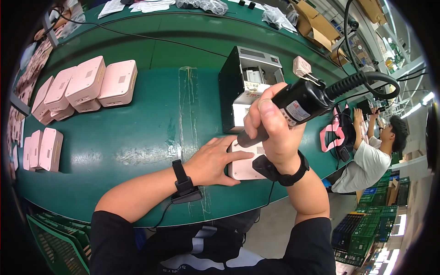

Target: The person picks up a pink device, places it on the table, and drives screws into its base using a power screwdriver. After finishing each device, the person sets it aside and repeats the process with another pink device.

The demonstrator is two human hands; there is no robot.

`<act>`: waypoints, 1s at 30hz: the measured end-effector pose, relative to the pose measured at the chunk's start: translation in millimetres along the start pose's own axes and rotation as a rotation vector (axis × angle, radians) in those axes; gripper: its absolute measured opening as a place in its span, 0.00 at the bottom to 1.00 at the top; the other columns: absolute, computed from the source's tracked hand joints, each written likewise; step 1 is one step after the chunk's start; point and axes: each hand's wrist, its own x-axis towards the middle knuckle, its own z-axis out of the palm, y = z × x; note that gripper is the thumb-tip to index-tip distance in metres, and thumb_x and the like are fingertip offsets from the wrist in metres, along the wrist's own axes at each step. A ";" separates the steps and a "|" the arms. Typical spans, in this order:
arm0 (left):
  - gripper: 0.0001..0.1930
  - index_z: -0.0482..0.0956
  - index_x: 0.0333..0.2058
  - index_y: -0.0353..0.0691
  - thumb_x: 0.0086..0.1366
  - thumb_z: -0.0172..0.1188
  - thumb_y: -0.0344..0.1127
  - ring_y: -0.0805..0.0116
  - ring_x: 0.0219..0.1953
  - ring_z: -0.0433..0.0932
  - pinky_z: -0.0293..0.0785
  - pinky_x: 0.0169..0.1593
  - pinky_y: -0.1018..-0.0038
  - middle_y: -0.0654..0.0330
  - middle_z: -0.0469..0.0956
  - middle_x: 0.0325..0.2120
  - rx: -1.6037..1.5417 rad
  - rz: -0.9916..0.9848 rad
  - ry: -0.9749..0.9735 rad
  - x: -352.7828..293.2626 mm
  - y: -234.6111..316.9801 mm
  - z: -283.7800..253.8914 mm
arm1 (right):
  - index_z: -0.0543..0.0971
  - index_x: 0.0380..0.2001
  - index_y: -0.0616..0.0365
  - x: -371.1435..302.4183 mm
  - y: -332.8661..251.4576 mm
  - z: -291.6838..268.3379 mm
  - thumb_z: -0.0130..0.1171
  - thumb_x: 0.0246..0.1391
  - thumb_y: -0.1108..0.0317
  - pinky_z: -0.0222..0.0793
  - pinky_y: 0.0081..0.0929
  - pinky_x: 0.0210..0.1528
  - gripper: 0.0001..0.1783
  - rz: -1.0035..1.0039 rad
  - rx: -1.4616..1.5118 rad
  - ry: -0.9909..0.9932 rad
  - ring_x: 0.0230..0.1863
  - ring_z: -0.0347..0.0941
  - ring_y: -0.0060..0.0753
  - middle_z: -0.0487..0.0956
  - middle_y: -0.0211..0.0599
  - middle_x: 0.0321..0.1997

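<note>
A pink plastic casing (240, 170) lies flat on the green bench in front of me. My left hand (210, 161) grips its left end, index finger stretched across the top and thumb along the near edge. My right hand (275, 123) is wrapped round a black electric screwdriver (306, 98), tilted with its cable end up to the right. The tool's nose points down at the casing's far left corner; whether the bit touches a screw is too small to tell. Black straps with small devices circle both wrists.
Behind the casing stands a black and grey box-shaped machine (231, 87); a small pink part (301, 66) sits beyond it. Stacked pink casings (85, 82) and smaller pink casings (50, 149) occupy the left. A thick black cable (385, 85) hangs at right, where a co-worker (366, 160) sits.
</note>
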 end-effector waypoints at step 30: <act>0.37 0.76 0.57 0.59 0.44 0.76 0.47 0.50 0.52 0.73 0.69 0.56 0.60 0.51 0.67 0.57 0.134 -0.069 0.065 -25.4 -1.2 -34.0 | 0.69 0.36 0.58 -30.7 -45.1 -53.6 0.51 0.62 0.57 0.66 0.31 0.23 0.14 -0.032 0.030 0.212 0.15 0.65 0.28 0.69 0.34 0.20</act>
